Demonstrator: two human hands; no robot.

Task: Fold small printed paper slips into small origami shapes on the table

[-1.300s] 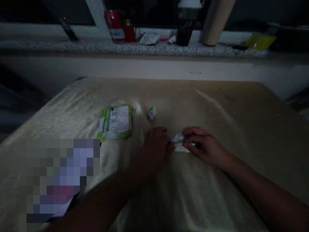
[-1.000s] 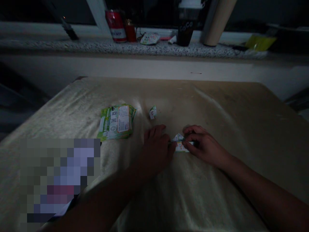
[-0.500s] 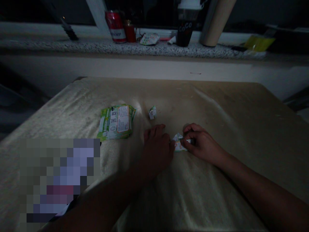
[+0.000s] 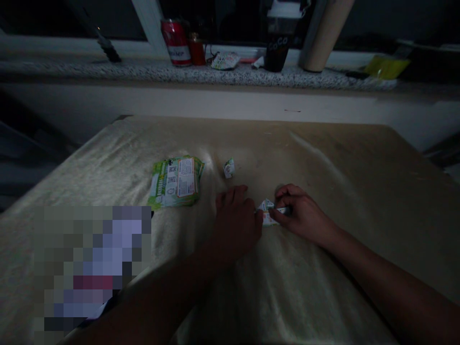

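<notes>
A small folded printed paper (image 4: pixel 268 219), white and green with a pointed top, lies on the table between my hands. At its left edge, the thumb and index finger of my left hand (image 4: pixel 237 215) pinch or press it, while the other fingers rest bent on the cloth. My right hand (image 4: pixel 298 206) grips the right side between thumb and curled fingers, which hide part of it. Beyond my left hand stands a small folded paper piece (image 4: pixel 229 168). To the left lies a stack of green printed packets or sheets (image 4: pixel 176 182).
A pale, wrinkled cloth covers the table (image 4: pixel 334 282). A blurred-out object (image 4: pixel 111 254) lies near my left forearm. On the stone sill (image 4: pixel 143 72) behind are a red can (image 4: pixel 176 43), a red bottle (image 4: pixel 197 50), a CoCo cup (image 4: pixel 278 45), a tan cylinder (image 4: pixel 325 38) and a yellow packet (image 4: pixel 386 67).
The whole view has shifted slightly right and down. Both hands stay on the folded paper, with barely any finger movement.
</notes>
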